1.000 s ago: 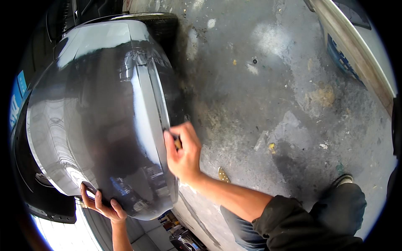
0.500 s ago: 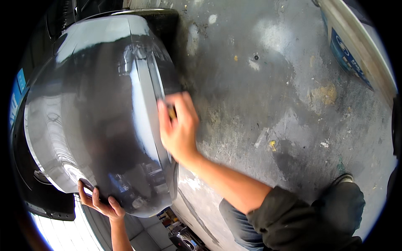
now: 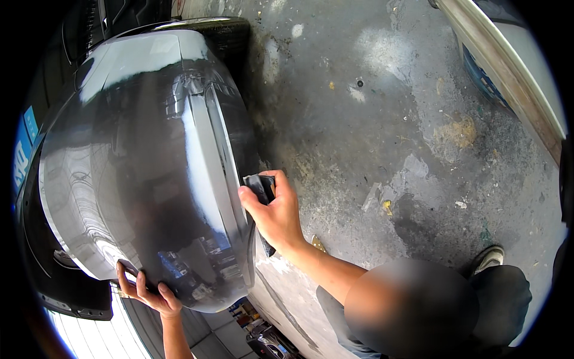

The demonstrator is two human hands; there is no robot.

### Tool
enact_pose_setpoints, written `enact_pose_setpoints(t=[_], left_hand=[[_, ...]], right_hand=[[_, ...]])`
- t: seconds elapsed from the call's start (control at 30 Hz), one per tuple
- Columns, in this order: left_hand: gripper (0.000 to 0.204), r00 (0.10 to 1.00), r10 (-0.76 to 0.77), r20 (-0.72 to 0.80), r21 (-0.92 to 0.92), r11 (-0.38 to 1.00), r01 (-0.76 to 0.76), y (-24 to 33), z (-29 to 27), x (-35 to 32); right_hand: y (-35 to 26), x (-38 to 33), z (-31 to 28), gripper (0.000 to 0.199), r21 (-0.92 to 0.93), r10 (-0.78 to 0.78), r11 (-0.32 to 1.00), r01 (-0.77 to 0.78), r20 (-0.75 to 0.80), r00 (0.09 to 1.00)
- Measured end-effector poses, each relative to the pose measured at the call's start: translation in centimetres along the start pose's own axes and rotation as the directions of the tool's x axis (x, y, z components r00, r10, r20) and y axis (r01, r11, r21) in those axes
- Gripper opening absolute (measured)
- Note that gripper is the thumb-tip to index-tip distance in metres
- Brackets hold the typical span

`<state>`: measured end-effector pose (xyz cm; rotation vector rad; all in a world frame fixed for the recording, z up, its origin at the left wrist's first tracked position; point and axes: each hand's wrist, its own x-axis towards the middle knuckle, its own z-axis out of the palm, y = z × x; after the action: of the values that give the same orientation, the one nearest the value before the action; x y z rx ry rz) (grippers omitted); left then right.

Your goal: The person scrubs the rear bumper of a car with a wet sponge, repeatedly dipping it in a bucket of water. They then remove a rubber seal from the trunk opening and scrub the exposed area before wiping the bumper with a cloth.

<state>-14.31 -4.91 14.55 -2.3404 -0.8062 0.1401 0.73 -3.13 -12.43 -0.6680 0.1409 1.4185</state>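
Gripping a dark block (image 3: 256, 186) between thumb and fingers, the right hand (image 3: 278, 218) is just beside the right edge of a curved dark car panel (image 3: 143, 179), level with the lower part of the pale strip (image 3: 209, 155) that runs along that side. Half a second ago this hand was farther up the strip and over it, with most of the block hidden in the grasp. It has since come back toward the panel's near end and outward, and the block is turned so that a grey face shows. Judging by these positions, that looks like a break between passes along the strip: the hand no longer covers it, so its surface can be looked over almost from end to end. Whether the block still touches the panel's edge cannot be told. A dark piece (image 3: 269, 246) hangs below the hand; whether it belongs to the block is unclear.

The left hand (image 3: 149, 297) has not shifted noticeably. Its spread fingers lie at the panel's near edge, beside a cutout toward the left corner; whether they clasp the rim or only rest there cannot be told. The panel itself has also stayed in place, its far end bearing a broad pale patch (image 3: 143, 52), with the stained floor (image 3: 371, 149) beyond its right edge.
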Motion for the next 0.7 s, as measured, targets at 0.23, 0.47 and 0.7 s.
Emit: enact_pose_setpoints(t=[0.23,0.47,0.7], left_hand=[[0.043,1.0,0.007,-0.004,-0.001,1.0,-0.007,-0.2,0.1,0.0],[0.043,1.0,0.008,-0.007,0.014,1.0,-0.008,-0.3,0.1,-0.2],[0.045,1.0,0.004,0.006,0.021,1.0,-0.004,-0.5,0.0,-0.3]], right_hand=[[1.4,0.7,-0.4,0.022,0.044,-0.126,0.991,0.124,0.045,0.991],[1.9,0.3,0.4,0.02,0.044,-0.114,0.993,0.11,0.097,0.989],[1.6,-0.2,1.6,0.014,0.125,-0.143,0.982,0.144,-0.014,0.99]])
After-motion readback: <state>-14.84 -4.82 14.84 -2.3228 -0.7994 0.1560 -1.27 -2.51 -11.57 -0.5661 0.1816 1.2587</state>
